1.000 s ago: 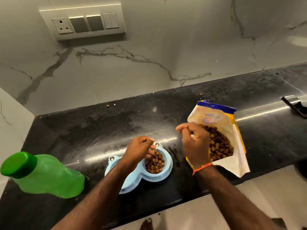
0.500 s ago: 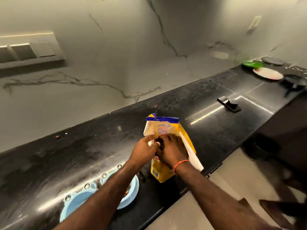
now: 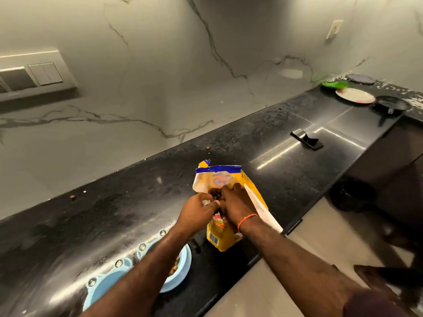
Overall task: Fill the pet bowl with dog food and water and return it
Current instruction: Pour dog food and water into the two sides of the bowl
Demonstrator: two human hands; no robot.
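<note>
A: "The left forearm (image 3: 146, 268) hides most of the pet bowl (image 3: 183, 264)."
B: "And the right hand (image 3: 233, 202) has its fingertips buried in the food bag (image 3: 223, 239); the lower edge crops both arms."

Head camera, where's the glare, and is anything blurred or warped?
Head view: bright glare streaks on the black counter by the pet bowl; wide-angle bend tilts the counter edge; the forearms and lower right corner are soft; the hands at the food bag are fairly sharp.
</note>
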